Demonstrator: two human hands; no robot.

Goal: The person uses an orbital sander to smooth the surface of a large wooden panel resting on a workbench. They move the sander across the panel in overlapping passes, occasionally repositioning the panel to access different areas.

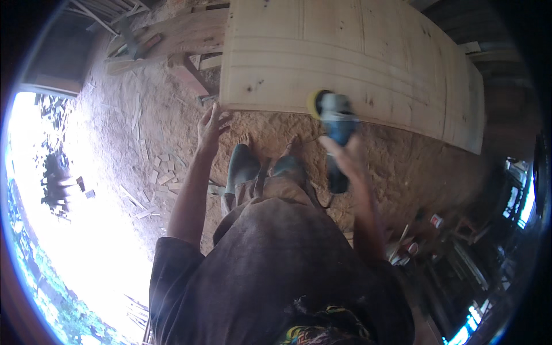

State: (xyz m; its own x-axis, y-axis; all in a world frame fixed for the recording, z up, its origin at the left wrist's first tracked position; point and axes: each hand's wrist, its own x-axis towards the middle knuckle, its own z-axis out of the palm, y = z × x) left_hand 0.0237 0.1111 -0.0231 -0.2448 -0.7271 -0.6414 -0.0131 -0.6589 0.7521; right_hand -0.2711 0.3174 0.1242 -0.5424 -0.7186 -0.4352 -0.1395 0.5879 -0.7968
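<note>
A pale wooden door panel [276, 75], with grooved lines and dark knots, lies before me. My right hand [352, 154] is wrapped round the body of a blue and black angle grinder [340, 127], blurred by motion. The grinder's yellow disc [313, 103] is at the panel's near edge; I cannot tell whether it touches. At the panel's near left corner is my left hand [213, 126], its fingers apart and holding nothing. The fingertips are at the corner, perhaps touching it.
Wooden beams [190, 75] stand left of and beneath the panel. Wood offcuts [164, 175] litter the dirt floor at left. My bare feet [246, 140] are below the near edge. A dark cord [329, 201] hangs from the grinder. Mixed clutter [437, 221] lies at lower right.
</note>
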